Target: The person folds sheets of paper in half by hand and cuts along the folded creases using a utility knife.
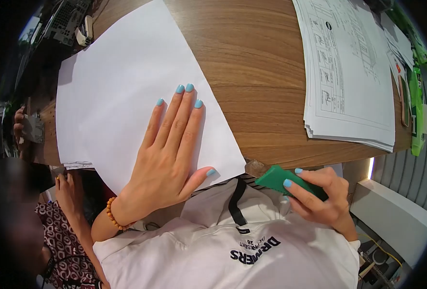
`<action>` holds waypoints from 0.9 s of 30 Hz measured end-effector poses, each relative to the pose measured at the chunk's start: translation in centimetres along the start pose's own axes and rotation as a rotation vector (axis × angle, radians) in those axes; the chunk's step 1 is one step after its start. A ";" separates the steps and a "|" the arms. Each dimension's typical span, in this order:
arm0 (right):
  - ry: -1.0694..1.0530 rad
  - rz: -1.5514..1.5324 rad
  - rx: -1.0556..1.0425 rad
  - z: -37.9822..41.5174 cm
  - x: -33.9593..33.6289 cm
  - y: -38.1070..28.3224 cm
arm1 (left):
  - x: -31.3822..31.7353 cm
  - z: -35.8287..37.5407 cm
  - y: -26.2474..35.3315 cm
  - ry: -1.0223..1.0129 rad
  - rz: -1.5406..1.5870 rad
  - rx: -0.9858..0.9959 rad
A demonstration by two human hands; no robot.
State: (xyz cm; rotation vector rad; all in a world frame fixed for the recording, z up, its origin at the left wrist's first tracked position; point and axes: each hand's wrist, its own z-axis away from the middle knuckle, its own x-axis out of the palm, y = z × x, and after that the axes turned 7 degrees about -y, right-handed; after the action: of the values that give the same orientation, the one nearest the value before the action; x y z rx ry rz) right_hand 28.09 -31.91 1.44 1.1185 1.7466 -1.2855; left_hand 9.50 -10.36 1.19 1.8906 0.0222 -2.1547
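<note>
My left hand (163,144) lies flat on a large blank white sheet of paper (112,91), fingers stretched forward and the thumb out to the side. The sheet rests on a wooden table and overhangs its near edge, with other sheets' edges showing beneath at the left. In my right hand (322,195) is a blade with a green handle (290,183), gripped between thumb and fingers. Its dull, brownish metal end (257,168) points left, right at the sheet's near right corner, by the table's front edge.
A stack of printed drawings (351,82) lies on the right side of the wooden table (249,62). Beyond it are green items (418,111). At the left sits another person in patterned clothing (69,245). A small white object (84,31) lies at the back left.
</note>
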 end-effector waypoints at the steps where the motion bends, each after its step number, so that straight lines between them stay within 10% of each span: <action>1: -0.014 -0.018 -0.002 -0.2 -0.2 0.2 | 0.0 0.0 -0.1 -0.001 0.001 0.001; 27: 0.002 0.092 -0.014 -0.9 -0.8 1.6 | 0.1 0.2 -0.4 -0.033 -0.010 0.035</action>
State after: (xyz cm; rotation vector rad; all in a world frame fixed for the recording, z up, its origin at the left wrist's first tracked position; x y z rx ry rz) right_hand 29.85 -31.02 1.85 1.1786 1.6834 -1.2151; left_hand 9.24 -10.01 1.05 1.8771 -0.0128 -2.2065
